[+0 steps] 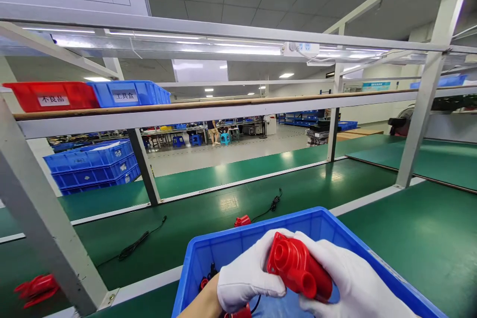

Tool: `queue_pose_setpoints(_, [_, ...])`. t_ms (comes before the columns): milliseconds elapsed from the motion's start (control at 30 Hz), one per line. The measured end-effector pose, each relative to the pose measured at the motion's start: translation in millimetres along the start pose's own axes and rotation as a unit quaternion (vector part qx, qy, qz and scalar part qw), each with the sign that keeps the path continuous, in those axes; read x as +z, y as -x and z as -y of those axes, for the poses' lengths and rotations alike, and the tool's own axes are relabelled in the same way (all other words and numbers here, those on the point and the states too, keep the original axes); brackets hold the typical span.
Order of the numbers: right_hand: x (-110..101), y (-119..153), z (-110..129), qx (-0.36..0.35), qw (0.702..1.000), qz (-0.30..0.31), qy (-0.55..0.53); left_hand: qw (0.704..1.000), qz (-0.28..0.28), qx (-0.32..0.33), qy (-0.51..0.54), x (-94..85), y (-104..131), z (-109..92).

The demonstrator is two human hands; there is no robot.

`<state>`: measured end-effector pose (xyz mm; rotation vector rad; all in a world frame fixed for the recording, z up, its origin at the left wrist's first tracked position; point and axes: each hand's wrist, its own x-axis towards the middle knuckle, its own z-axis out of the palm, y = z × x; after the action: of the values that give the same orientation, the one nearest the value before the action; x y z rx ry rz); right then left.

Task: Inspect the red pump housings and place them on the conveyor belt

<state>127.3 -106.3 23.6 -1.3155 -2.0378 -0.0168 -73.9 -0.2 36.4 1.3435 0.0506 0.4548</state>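
Both of my hands wear white gloves. Between them, above a blue plastic bin [257, 231], I hold a red plastic part [292, 264] with round spout-like openings and a flat flange. My left hand [248, 276] grips its flange side, and my right hand [348, 278] wraps round its other end. Down in the bin another red part [240, 312] shows with black cable near it, mostly hidden by my left hand and wrist.
Just beyond the bin lies a red part [243, 220] with a coiled black cable [275, 202] on the green surface. A second cable [134, 247] and red part [37, 288] lie left. A white frame post [48, 208] stands there. Red [52, 97] and blue [128, 93] trays occupy the shelf.
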Motion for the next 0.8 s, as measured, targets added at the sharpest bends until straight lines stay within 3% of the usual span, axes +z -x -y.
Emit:
queue_pose_setpoints(100, [-5,-2,-4,-0.009,0.999,0.016,-0.027,0.996,-0.033,0.031,-0.080,5.5,-1,0])
queue_pose_setpoints(200, [-13,-3,-11,0.004,0.997,0.014,-0.069,0.959,-0.098,0.167,-0.206,10.5,-5,8])
queue_pose_setpoints(233, [-16,-3,-12,0.021,0.996,0.007,-0.084,0.931,-0.130,0.219,-0.261,10.9,-6,12])
queue_pose_setpoints(300, [-22,-3,-11,0.068,0.992,0.008,-0.109,0.847,-0.193,0.303,-0.392,10.0,-6,16])
queue_pose_setpoints(367, [-26,-4,-4,0.121,0.983,0.054,-0.128,0.747,-0.228,0.361,-0.509,8.7,-4,17])
queue_pose_setpoints(433, [-27,-3,6,0.161,0.969,0.119,-0.144,0.669,-0.237,0.391,-0.586,8.8,0,14])
queue_pose_setpoints(500, [-24,-2,14,0.181,0.960,0.155,-0.146,0.611,-0.240,0.406,-0.636,11.0,5,12])
queue_pose_setpoints(567, [-21,0,18,0.182,0.961,0.148,-0.143,0.569,-0.236,0.415,-0.670,14.3,9,11])
queue_pose_setpoints(633, [-20,0,17,0.155,0.967,0.135,-0.152,0.556,-0.235,0.416,-0.680,17.0,12,12])
queue_pose_setpoints(667, [-21,0,15,0.130,0.969,0.135,-0.160,0.565,-0.243,0.405,-0.677,17.6,12,14])
queue_pose_setpoints(800, [-25,-5,7,0.034,0.973,0.144,-0.175,0.656,-0.320,0.274,-0.626,10.9,8,24])
